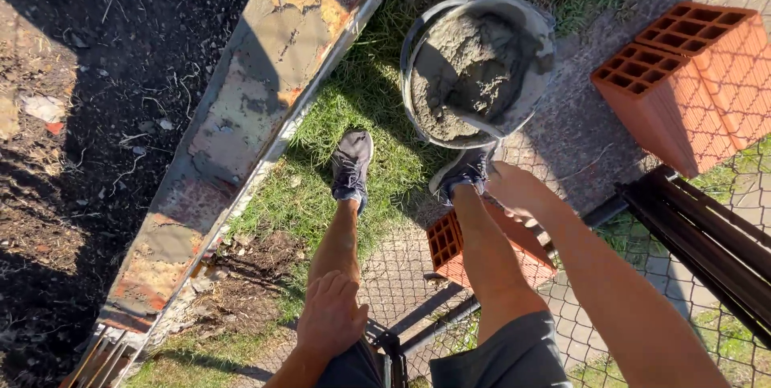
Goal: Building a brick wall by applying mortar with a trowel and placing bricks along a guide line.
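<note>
My left hand (329,316) lies flat on my left knee with its fingers apart and holds nothing. My right hand (520,192) reaches down past my right leg onto the top of an orange hollow brick (444,245) that lies on the ground. Its fingers are hidden behind the hand, so the grip does not show. Just beyond my right shoe (466,169) stands a grey bucket (418,42) partly filled with wet grey mortar (466,75).
A low wall (265,91) topped with smeared mortar runs diagonally at the left, with dark soil beyond it. Two orange hollow bricks (683,75) stand at the upper right. Dark metal bars (707,235) and wire mesh lie at the right. Grass surrounds my left shoe (352,165).
</note>
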